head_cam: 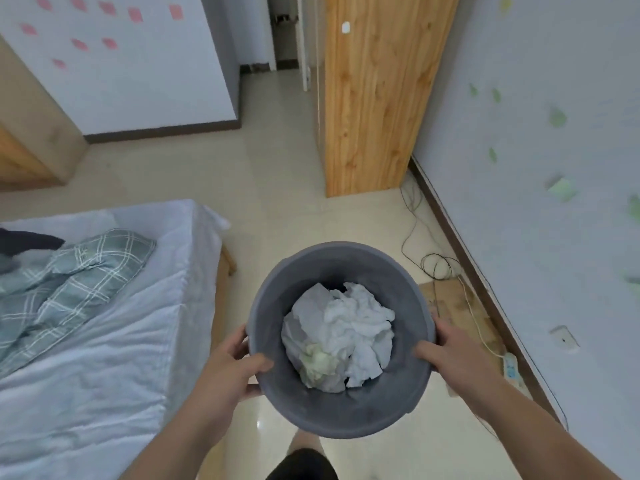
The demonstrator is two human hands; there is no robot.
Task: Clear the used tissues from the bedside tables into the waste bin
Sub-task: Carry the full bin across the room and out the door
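A round grey waste bin [341, 410] hangs above the tiled floor, gripped on both sides. My left hand [239, 363] grips its left rim with the thumb inside. My right hand [446, 355] grips the right rim the same way. Inside the bin lies a heap of crumpled white tissues [343, 334], one of them stained pale green [317, 362]. No bedside table is in view.
A bed [104, 323] with white sheets and a green checked pillow fills the left. A wooden wardrobe [374, 98] stands ahead. Along the right wall lie cables [438, 265], cardboard [457, 303] and a power strip [512, 370]. Open tiled floor lies between bed and wardrobe.
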